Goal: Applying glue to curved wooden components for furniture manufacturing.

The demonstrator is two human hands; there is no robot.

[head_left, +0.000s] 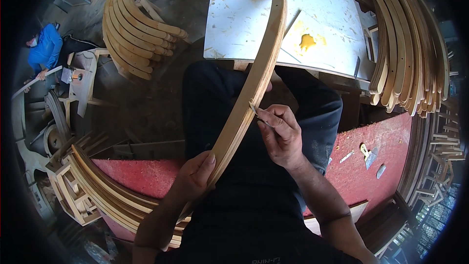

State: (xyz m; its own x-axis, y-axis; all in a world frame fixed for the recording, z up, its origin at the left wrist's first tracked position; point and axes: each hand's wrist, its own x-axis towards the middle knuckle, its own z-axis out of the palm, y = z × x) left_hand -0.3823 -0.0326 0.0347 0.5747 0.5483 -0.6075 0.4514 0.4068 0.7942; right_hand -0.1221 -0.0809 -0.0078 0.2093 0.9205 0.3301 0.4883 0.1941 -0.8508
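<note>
Plywood curved slat (254, 83) ran lengthwise from person's lap up to white tabletop (234, 14) near edge, left hand (195, 176) gripped its lower end, right hand (281, 134) pinched a thin blade (258, 115) against slat's edge.

A smooth, pale curved wooden slat (254, 83) with a layered plywood edge is seen above a rough red board (376, 151) and a glue-stained white tabletop (244, 10).

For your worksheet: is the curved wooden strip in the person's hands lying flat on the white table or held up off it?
Held up: the left hand holds the curved wooden strip near its lower end, slanting over the lap.
</note>
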